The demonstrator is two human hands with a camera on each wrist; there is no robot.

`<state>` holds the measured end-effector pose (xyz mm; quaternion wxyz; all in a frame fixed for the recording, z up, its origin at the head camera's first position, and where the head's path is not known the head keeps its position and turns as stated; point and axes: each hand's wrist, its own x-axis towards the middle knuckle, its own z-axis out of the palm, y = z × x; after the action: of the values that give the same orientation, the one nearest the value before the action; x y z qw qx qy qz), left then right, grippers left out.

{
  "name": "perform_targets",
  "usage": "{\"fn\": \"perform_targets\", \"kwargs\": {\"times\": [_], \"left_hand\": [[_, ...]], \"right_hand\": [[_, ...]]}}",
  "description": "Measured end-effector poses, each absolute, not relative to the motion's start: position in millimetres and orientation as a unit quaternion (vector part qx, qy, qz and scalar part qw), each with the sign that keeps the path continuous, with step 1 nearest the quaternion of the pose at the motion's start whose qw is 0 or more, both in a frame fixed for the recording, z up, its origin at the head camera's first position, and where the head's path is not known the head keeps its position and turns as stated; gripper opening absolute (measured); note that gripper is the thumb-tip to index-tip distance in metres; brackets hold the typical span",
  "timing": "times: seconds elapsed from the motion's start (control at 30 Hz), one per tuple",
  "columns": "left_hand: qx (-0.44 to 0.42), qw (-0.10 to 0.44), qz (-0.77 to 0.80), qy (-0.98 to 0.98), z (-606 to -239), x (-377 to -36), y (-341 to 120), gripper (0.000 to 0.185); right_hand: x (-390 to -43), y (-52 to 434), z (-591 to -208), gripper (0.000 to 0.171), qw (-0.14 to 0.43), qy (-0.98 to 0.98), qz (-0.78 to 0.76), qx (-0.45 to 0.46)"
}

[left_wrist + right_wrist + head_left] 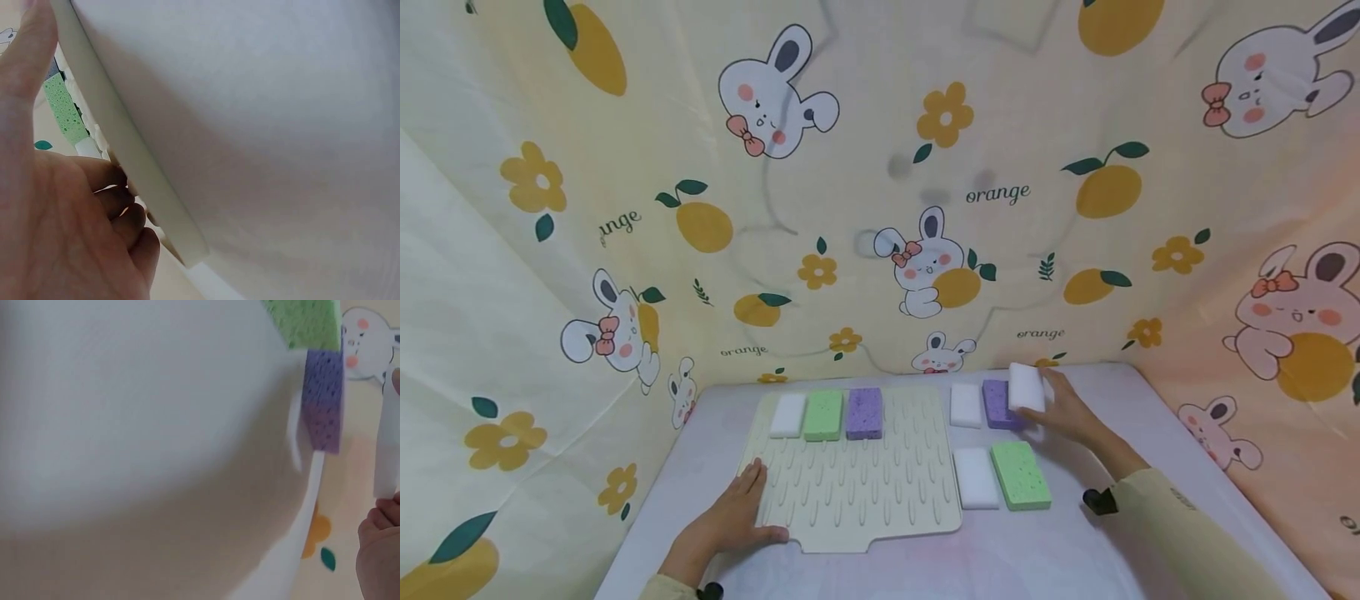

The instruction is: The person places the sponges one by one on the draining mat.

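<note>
A cream ridged drying mat lies flat, bearing a white sponge, a green sponge and a purple sponge in a row along its far side. My left hand rests at the mat's left edge, fingers on its surface and thumb by the front corner. Between thumb and fingers my right hand pinches a white sponge, raised above the table. That sponge overlaps a purple sponge in the head view. At the edge of the right wrist view, the held sponge stands upright.
Right of the mat, a white sponge lies at the back. Nearer the front are another white sponge and a green sponge. A patterned curtain stands behind and beside the white-covered table.
</note>
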<state>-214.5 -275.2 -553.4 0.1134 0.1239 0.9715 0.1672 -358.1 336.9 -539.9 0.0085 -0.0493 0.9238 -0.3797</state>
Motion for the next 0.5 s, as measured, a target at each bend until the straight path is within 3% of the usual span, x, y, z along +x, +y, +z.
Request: {"fn": "perform_targets", "kwargs": {"times": [0.23,0.5], "left_hand": [[0.115,0.118,0.164,0.973,-552,-213,-274,0.131],[0.119,0.114,0.16,0.973,-553,-213,-274,0.13]], "right_hand": [[-360,319,-537,0.132,0.02,0.924,-0.379,-0.049],[-357,296,-528,0.126,0.02,0.922,-0.38,-0.076]]}}
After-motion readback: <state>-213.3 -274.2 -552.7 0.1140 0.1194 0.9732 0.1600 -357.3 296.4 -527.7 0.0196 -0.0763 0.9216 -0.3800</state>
